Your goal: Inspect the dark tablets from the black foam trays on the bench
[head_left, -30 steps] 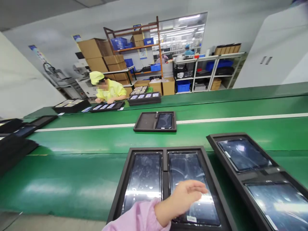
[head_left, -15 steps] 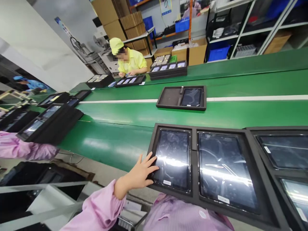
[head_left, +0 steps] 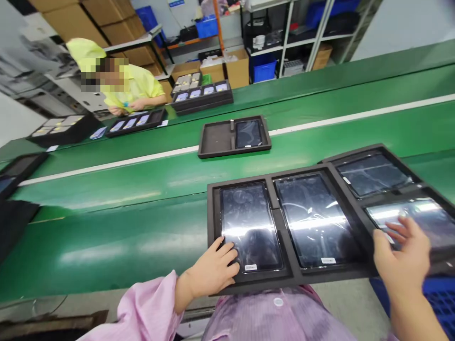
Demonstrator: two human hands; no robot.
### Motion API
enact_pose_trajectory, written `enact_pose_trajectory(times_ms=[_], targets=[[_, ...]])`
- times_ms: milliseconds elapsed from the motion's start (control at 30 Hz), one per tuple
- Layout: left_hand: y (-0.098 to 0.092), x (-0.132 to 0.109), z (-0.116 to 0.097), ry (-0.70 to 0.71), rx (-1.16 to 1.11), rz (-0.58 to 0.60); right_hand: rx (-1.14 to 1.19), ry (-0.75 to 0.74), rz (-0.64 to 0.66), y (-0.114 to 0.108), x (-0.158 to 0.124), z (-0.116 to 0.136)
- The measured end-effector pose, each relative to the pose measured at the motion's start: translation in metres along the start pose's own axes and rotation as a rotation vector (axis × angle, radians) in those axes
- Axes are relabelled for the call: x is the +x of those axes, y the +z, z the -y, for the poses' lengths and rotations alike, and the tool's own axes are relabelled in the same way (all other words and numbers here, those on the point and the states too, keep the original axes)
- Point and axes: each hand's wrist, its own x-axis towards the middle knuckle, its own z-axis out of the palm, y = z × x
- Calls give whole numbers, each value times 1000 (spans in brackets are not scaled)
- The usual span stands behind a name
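A black foam tray with two glossy dark screens lies at the near edge of the green belt. My left hand rests on its near left corner, fingers spread flat over the left screen. The right screen lies beside it. My right hand hovers open, fingers apart, over the near screen of a second black tray at the right. It holds nothing.
A third tray with one small screen sits mid-belt by a white line. A person in yellow works at trays across the belt. More black trays lie left. Shelves and cardboard boxes stand behind. A blue crate is at lower right.
The view swung right and down. My left hand stayed on the tray's left corner, sliding a little onto the screen. My right hand came into view over the right tray.
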Motion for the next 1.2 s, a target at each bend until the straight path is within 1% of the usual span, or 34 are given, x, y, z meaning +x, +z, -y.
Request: enact_pose_trajectory(times_ms=[67, 200, 233, 267, 300, 367, 400, 467, 500, 533, 567, 600, 633, 667, 700, 733, 767, 833, 900, 933, 967, 1000, 1033, 1067, 1133, 1167, 1200], targets=[[5, 0, 0, 14, 30, -7, 52, -18, -36, 4, -13, 18], [5, 3, 1, 57, 55, -66, 128, -55, -16, 16, -33, 38], [4, 3, 4, 43, 35, -88, 143, -66, -5, 19, -37, 42], [3, 3, 10, 1, 6, -127, 154, -82, 8, 22, -41, 45], [2, 1, 18, -92, -34, -191, 162, -103, 29, 24, -44, 49], [4, -8, 39, -357, -110, -364, 169, -170, 85, 29, -50, 57], [6, -14, 50, -523, -140, -459, 173, -205, 114, 32, -51, 61], [12, -28, 68, -879, -242, -593, 190, -263, 164, 36, -53, 69], [14, -34, 73, -1051, -355, -668, 203, -279, 183, 39, -53, 73], [16, -39, 74, -1202, -516, -760, 223, -286, 200, 41, -52, 78], [16, -42, 72, -1322, -715, -874, 252, -282, 216, 44, -51, 82], [16, -44, 66, -1377, -914, -987, 290, -264, 239, 47, -50, 87], [16, -45, 57, -1356, -1070, -1081, 338, -229, 278, 50, -48, 93], [15, -45, 46, -1289, -1176, -1135, 389, -170, 344, 54, -45, 99], [15, -44, 34, -1201, -1231, -1141, 443, -91, 436, 59, -41, 106], [15, -44, 22, -1116, -1239, -1103, 496, 3, 547, 64, -36, 114], [16, -43, 11, -1047, -1204, -1028, 542, 103, 663, 70, -31, 122], [20, -41, -6, -900, -1052, -815, 601, 285, 846, 83, -18, 137], [27, -38, -16, -646, -834, -609, 588, 410, 927, 95, -6, 150], [30, -35, -18, -506, -709, -535, 550, 432, 944, 101, -1, 156], [33, -32, -20, -384, -582, -493, 493, 416, 955, 106, 2, 161], [35, -29, -21, -309, -463, -480, 419, 364, 960, 111, 3, 165], [38, -26, -23, -289, -357, -486, 335, 281, 959, 115, 1, 169], [41, -23, -25, -304, -273, -511, 248, 181, 949, 117, -1, 172], [47, -18, -30, -352, -188, -581, 109, -17, 922, 115, -10, 180], [51, -16, -33, -371, -175, -610, 82, -103, 931, 111, -15, 184], [54, -15, -35, -388, -165, -632, 94, -183, 982, 103, -18, 187]])
